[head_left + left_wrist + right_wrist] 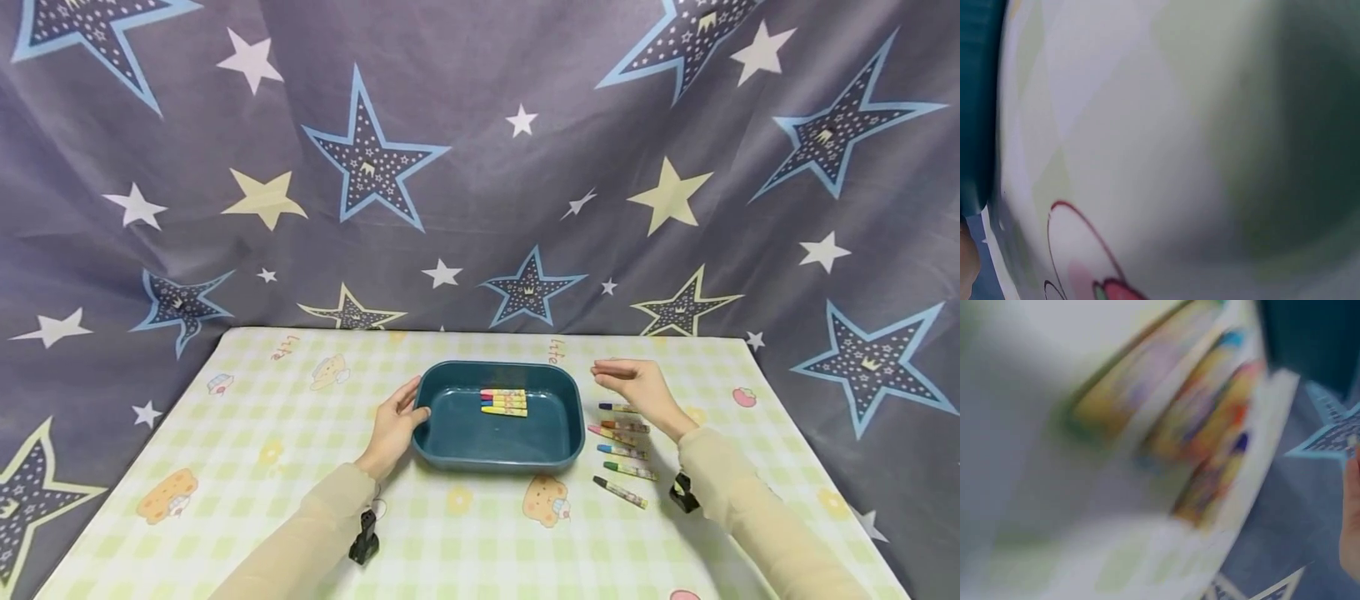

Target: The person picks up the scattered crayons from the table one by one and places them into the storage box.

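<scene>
A person's left arm [300, 529] and right arm [757, 504], both in pale sleeves [720, 467], reach forward well apart. The left hand [392, 427] grips, thumb [422, 413] parted from fingers; the right hand [643, 390] angles inward, its fingers extended toward the person's left.

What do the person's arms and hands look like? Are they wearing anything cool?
The left arm has a long, plain, cream-beige cloth sleeve, and the right arm has a matching cream-beige cloth sleeve. A small, chunky black gadget shows near each cuff, left and right. The left hand and right hand wear no gloves.
</scene>
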Demonstrator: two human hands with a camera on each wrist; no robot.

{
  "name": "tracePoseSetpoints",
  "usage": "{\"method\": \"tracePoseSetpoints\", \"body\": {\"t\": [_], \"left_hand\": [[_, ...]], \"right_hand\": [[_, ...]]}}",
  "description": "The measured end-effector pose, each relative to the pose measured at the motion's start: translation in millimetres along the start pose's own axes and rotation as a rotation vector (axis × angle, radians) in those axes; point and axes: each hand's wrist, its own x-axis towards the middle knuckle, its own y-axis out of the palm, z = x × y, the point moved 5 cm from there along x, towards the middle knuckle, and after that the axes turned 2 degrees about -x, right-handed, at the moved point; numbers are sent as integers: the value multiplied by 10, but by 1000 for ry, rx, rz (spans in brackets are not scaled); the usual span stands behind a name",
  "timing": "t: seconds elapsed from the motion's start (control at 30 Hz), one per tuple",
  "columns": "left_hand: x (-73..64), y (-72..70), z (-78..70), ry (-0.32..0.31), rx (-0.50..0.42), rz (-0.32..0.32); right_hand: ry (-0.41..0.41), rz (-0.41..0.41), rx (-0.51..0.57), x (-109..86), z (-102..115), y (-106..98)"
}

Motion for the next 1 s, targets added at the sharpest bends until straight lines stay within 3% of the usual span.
{"method": "tracePoseSetpoints", "body": {"t": [0.23,0.47,0.73,1.0], "left_hand": [[-14,4,29,4,-19,0],[-62,32,47,-6,-17,10],[-63,-21,-16,17,-32,1],[-26,-32,-6,9,-20,0]], "right_hand": [[49,41,-143,-36,-402,-64],[129,89,-148,-112,-798,-127],[57,117,-177,-71,-751,-98],[101,47,-182,-42,-746,-57]]}}
